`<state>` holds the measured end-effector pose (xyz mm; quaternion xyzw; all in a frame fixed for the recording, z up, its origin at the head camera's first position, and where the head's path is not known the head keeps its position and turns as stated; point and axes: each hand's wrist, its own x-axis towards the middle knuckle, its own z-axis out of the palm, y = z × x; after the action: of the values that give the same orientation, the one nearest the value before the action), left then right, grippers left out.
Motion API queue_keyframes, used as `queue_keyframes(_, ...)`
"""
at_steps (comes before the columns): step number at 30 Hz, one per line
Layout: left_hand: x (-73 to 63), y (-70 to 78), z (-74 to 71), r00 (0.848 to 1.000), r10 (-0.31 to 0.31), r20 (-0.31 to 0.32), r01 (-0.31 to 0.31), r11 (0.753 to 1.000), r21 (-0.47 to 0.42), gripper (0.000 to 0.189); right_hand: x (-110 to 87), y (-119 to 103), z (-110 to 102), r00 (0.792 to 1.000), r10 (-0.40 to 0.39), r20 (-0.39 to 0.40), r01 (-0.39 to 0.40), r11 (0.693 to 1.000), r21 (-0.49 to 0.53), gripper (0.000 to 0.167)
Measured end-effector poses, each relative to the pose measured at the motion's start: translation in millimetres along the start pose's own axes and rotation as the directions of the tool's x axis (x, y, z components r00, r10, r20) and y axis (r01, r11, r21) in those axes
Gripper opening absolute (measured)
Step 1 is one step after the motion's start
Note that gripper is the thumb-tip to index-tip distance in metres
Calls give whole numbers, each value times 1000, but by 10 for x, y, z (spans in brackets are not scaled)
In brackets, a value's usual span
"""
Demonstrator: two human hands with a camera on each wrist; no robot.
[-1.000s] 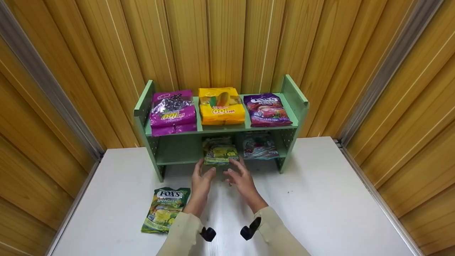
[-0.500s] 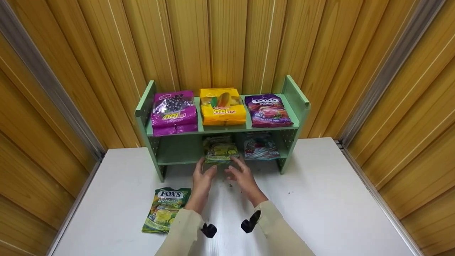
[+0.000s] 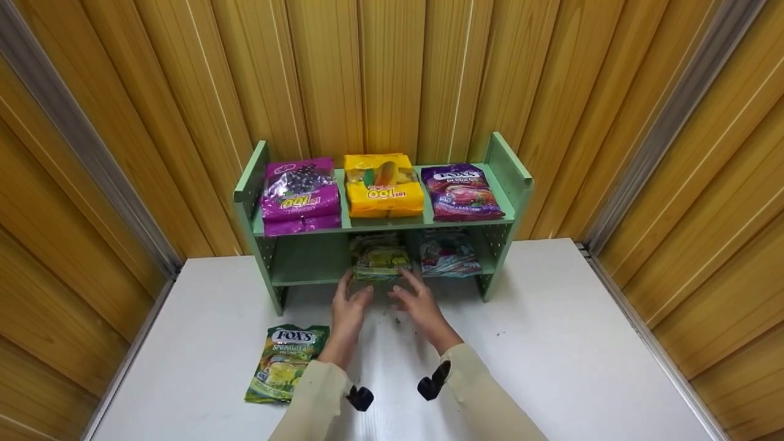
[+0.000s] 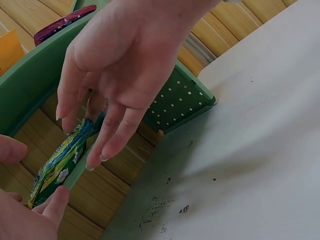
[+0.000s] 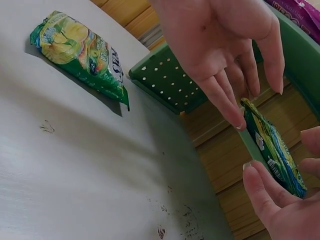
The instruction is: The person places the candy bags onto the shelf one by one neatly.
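Note:
On the lower level of a green shelf unit (image 3: 520,202), a green and yellow candy bag (image 3: 378,260) lies in the middle. My left hand (image 3: 348,312) is at the bag's left front corner, its fingers extended along that side. Opposite it, my right hand (image 3: 421,309) has its fingertips right at the bag's right front corner. In the left wrist view the bag (image 4: 59,162) sits between the fingers of both hands, its edge toward the camera. The right wrist view also has the bag (image 5: 272,147) between the two hands. Neither hand curls round it.
Right of it lies a pale blue candy bag (image 3: 450,254). Purple (image 3: 300,196), yellow (image 3: 384,187) and dark purple candy bags (image 3: 462,193) fill the upper level. A Fox's spring tea bag (image 3: 288,364) lies on the white table (image 3: 551,343), near my left forearm. Wood-patterned walls (image 3: 392,73) surround the table.
The green and yellow bag has slid slightly back on the lower shelf, and its front edge lies flatter. Both hands keep nearly the same place at its front corners.

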<state>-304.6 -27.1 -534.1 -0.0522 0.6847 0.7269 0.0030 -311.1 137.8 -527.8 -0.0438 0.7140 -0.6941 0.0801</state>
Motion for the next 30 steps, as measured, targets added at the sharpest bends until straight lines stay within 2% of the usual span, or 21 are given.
queue_keyframes(6, -91, 6, -61, 998, 54, -15, -54, 999, -8, 66, -104, 5, 1, 996, -87, -4, 87, 996, 9, 58)
queue_keyframes(10, -158, 23, -144, 996, 81, -37, -80, 997, 25, 65, -208, -20, 33, 989, -119, -84, 122, 992, 30, 54)
queue_keyframes(12, -189, 29, -193, 995, 98, -33, -97, 995, 26, 64, -255, -30, 56, 978, -130, -160, 141, 988, 56, 50)
queue_keyframes(15, -239, 50, -264, 993, 118, -27, -118, 993, 17, 63, -315, -27, 93, 950, -156, -270, 185, 979, 85, 46)
queue_keyframes(19, -310, 81, -352, 989, 138, -49, -136, 990, 30, 61, -384, -4, 168, 919, -180, -351, 225, 970, 91, 38)
queue_keyframes(23, -374, 95, -434, 987, 136, -86, -131, 989, 63, 59, -454, 39, 268, 899, -199, -390, 250, 964, 85, 28)
queue_keyframes(25, -408, 99, -481, 988, 114, -102, -107, 992, 71, 58, -473, 75, 318, 893, -212, -398, 263, 962, 77, 25)
queue_keyframes(28, -451, 99, -560, 990, 74, -122, -66, 996, 68, 57, -489, 136, 387, 894, -213, -395, 266, 961, 82, 23)
queue_keyframes(30, -479, 88, -622, 990, 57, -132, -48, 996, 70, 56, -498, 183, 432, 903, -198, -381, 249, 964, 89, 23)
